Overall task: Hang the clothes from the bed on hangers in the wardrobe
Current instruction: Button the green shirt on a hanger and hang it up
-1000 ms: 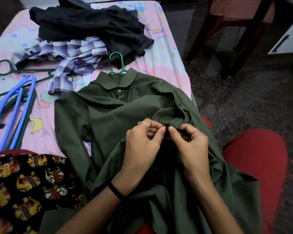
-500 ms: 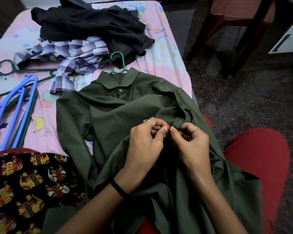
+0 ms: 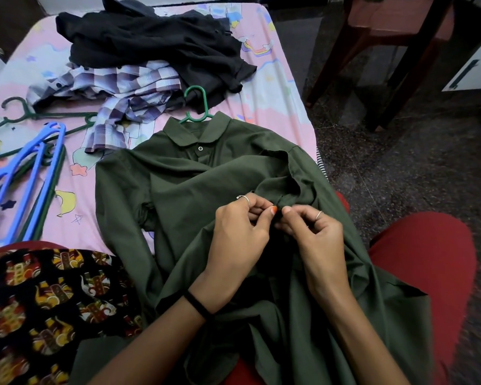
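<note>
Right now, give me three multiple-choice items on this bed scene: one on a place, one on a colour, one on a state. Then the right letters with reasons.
1. Where does the black garment lie?
A. at the far end of the bed
B. on the floor
C. on the chair

2. What colour is the hanger hook that sticks out above the shirt collar?
A. blue
B. green
C. white

3. What are the two hands doing?
A. resting flat on the bed
B. lifting a hanger
C. pinching the green shirt at its front

Answers:
1 A: it is heaped on the pink sheet, beyond the checked shirt.
2 B: the hook is green; the blue hangers lie to the left.
3 C: the left hand and the right hand meet fingertip to fingertip on the cloth.
</note>
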Demonstrator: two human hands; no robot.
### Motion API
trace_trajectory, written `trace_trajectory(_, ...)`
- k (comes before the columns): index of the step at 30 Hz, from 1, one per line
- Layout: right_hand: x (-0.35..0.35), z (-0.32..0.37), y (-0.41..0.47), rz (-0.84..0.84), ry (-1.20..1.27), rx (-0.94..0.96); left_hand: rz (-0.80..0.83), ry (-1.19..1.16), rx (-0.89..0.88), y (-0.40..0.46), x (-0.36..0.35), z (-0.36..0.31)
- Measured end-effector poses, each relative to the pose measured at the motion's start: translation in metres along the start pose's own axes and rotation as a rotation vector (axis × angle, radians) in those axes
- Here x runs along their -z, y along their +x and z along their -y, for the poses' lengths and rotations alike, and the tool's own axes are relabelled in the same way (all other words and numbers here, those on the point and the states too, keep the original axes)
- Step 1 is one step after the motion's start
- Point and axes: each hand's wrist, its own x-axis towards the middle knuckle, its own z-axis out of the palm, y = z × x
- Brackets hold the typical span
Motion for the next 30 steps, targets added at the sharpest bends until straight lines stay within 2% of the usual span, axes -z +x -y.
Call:
trace_trajectory(3,0.001,-0.001,0.002,0.000,0.101,-0.044,-0.006,0.013,0.003,0.001,-0.002,0.001)
trace_trajectory(8,0.003,-0.005,0.004,0.013,-0.058,-0.034,0.030,0.024,0.025,0.000,-0.003,0.004)
trace_trajectory(16,0.001,-0.007,0.004,0.031,-0.065,-0.045,0.058,0.033,0.060,-0.002,-0.002,0.004)
trace_trajectory(25,0.005,-0.018,0.007,0.004,-0.376,0.136,0.015,-0.079,0.206,-0.001,-0.011,0.000)
trace_trajectory(30,0.002,-0.014,0.004,-0.015,-0.401,0.211,-0.008,-0.132,0.228,0.000,-0.015,0.003)
